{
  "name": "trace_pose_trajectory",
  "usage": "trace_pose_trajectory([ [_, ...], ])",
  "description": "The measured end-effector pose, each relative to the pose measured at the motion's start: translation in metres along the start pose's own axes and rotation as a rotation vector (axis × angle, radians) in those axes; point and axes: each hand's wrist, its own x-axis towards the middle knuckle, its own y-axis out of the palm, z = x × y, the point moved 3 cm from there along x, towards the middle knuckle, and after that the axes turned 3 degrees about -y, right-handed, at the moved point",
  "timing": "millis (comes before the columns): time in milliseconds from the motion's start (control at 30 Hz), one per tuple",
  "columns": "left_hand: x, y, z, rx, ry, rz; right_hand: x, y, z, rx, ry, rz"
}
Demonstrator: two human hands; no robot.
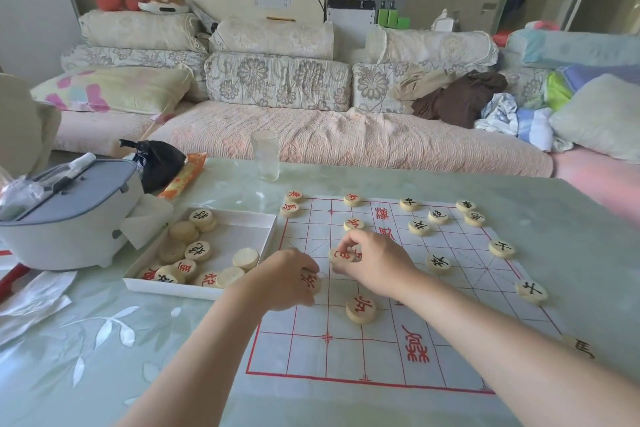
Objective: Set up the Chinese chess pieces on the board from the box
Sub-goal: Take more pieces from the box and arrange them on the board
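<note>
A white paper chess board [377, 360] with red grid lines lies on the table. Round wooden pieces with red or black characters stand on it, such as a red-marked piece [361, 308] near the middle. A shallow white box [242, 218] left of the board holds several more pieces. My left hand [285, 279] rests at the board's left edge, fingers closed on a red-marked piece [310, 281]. My right hand [374, 262] is over the board's centre, pinching another red-marked piece [341, 254] against the paper.
A grey and white appliance [69, 215] stands at the table's left, with white papers [31, 302] in front of it. A clear glass [266, 156], a black bag [159, 163] and an orange packet [181, 177] sit behind the box. A sofa with cushions runs behind the table.
</note>
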Motion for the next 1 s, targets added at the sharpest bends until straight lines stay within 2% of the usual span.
trace_pose_trajectory([
  [233,0.025,-0.022,0.017,-0.102,-0.045,-0.137,0.07,-0.004,-0.004,-0.112,0.022,-0.034],
  [533,0.052,-0.026,0.029,-0.184,0.034,-0.226,0.154,0.012,-0.02,-0.182,0.102,-0.055],
  [633,0.058,-0.025,0.029,-0.179,0.049,-0.23,0.162,0.018,-0.027,-0.181,0.117,-0.092],
  [833,0.061,-0.022,0.032,-0.226,0.038,-0.216,0.16,0.026,-0.038,-0.183,0.135,-0.015],
  [1000,0.056,-0.021,0.027,-0.277,0.031,-0.223,0.142,0.015,-0.021,-0.113,0.052,-0.056],
])
